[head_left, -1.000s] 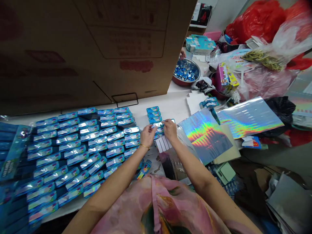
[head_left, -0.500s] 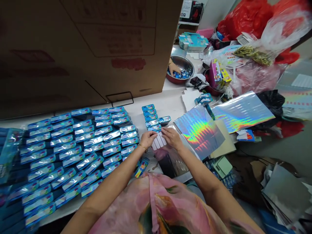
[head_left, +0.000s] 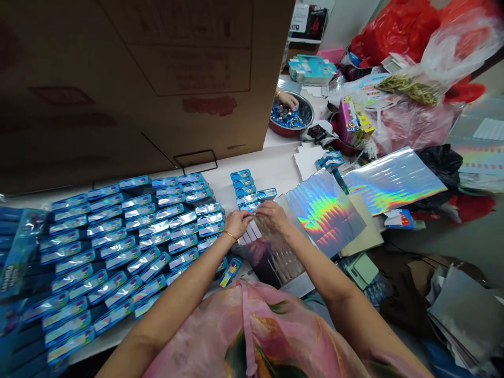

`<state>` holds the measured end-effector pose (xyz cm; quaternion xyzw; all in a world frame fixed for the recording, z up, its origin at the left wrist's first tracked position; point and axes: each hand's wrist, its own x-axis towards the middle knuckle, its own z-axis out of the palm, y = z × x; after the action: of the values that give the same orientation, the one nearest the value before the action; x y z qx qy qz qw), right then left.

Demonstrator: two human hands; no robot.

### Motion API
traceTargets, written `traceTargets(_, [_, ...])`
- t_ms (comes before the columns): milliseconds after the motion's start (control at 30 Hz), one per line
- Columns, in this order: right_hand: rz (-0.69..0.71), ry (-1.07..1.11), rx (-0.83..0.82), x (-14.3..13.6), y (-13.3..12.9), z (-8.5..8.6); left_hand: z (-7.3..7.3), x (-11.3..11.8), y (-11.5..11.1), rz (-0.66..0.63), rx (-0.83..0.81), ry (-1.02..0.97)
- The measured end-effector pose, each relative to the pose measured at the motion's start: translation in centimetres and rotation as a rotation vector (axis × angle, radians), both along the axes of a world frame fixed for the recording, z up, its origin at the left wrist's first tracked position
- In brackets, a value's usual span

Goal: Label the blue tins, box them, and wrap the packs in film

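Note:
A shiny silver sheet (head_left: 277, 260) of stickers lies in front of me, with bare white strips (head_left: 251, 233) near its upper left corner. My left hand (head_left: 237, 224) is closed in a pinch at that corner. Close beside it, my right hand (head_left: 274, 215) is also closed, thumb and fingertips together over the top edge; what they hold is too small to make out. Just beyond my fingertips stand several small blue boxes (head_left: 246, 190), and one turned box (head_left: 266, 193) sits to their right.
Rows of blue boxes (head_left: 151, 226) fill the left of the table. A large cardboard carton (head_left: 189, 79) stands behind them. At the far right of it, another person's hand (head_left: 289, 100) is over a metal bowl (head_left: 309, 111) of blue pieces. More rainbow sheets (head_left: 326, 210) lie to the right.
My hands have come closer together, the right moving slightly left. The white strips have shifted a little left and down. The other person's hand has lifted from the blue pieces.

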<state>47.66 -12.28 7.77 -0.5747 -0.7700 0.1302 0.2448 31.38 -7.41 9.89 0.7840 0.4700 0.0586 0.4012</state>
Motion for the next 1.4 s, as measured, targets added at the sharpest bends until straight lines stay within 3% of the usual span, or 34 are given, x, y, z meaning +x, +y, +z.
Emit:
traceTargets(200, [0.117, -0.151, 0.129, -1.0, -2.3, -0.5, -2.0, -0.7, 0.5, 0.107, -0.150, -0.129])
traceTargets(367, [-0.005, -0.078, 0.133, -1.3, -2.7, -0.1, -2.4, -0.9, 0.6, 0.115, -0.228, -0.224])
traceTargets(467, [-0.004, -0.087, 0.122, -1.2, -2.0, -0.1, -2.7, -0.7, 0.5, 0.123, -0.235, -0.276])
traceTargets(733, [0.105, -0.110, 0.148, -0.6, -2.9, -2.0, -4.1, -0.5, -0.2, 0.247, -0.362, -0.389])
traceTargets(833, [0.066, -0.068, 0.146, -0.7, -3.6, -1.3, -3.8, -0.6, 0.0, 0.244, -0.378, -0.330])
traceTargets(900, [0.048, -0.022, 0.129, -0.7, -3.8, 0.3, -3.4, -0.6, 0.2, 0.211, -0.291, -0.258])
traceTargets(967, [0.012, 0.048, 0.091, -0.7, -3.8, 2.3, -3.0, -0.6, 0.4, 0.165, -0.128, -0.167])
traceTargets(1067, [-0.149, 0.266, -0.015, -0.6, -2.8, 4.8, -2.5, -0.7, 0.7, 0.072, 0.080, -0.057])
traceTargets(1167, [-0.382, 0.609, -0.196, -0.8, -0.9, 5.3, -2.6, -1.2, 0.9, 0.029, 0.142, -0.039])
traceTargets(1267, [-0.563, 0.924, -0.391, -1.4, 1.0, 4.3, -3.0, -1.9, 1.2, 0.147, 0.039, -0.125])
traceTargets(1400, [-0.630, 1.108, -0.521, -2.4, 2.2, 3.4, -2.9, -2.2, 1.5, 0.506, -0.359, -0.409])
